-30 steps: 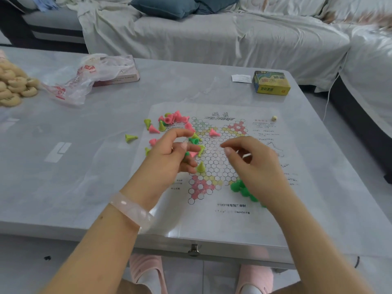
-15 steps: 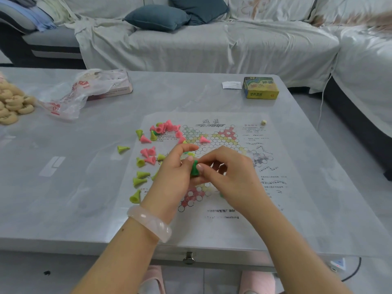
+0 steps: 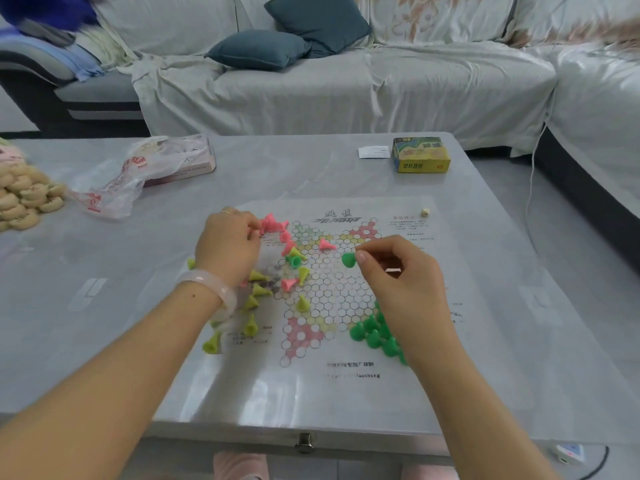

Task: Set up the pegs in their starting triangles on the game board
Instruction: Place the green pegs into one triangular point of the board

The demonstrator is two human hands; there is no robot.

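Note:
A paper game board (image 3: 332,299) printed with a hexagon star lies on the grey table. My right hand (image 3: 405,282) pinches a green peg (image 3: 349,260) above the board's right middle. Several green pegs (image 3: 372,332) stand bunched by the lower right triangle, partly hidden under my right wrist. My left hand (image 3: 227,247) reaches the pile of pink pegs (image 3: 273,225) at the board's upper left, fingers curled at one of them. Yellow-green pegs (image 3: 254,299) lie scattered along the left edge, and a single pink peg (image 3: 325,244) lies near the top centre.
A yellow-green box (image 3: 420,154) and a white slip (image 3: 373,152) sit at the table's far right. A small die (image 3: 425,212) rests near the board's top right. A plastic bag (image 3: 117,181) over a pink box and a heap of biscuits (image 3: 24,202) occupy the far left. A sofa stands behind.
My hands have parted: the right one carried the green peg to the right, and the left one moved up to the pink pile. The camera view has tilted upward.

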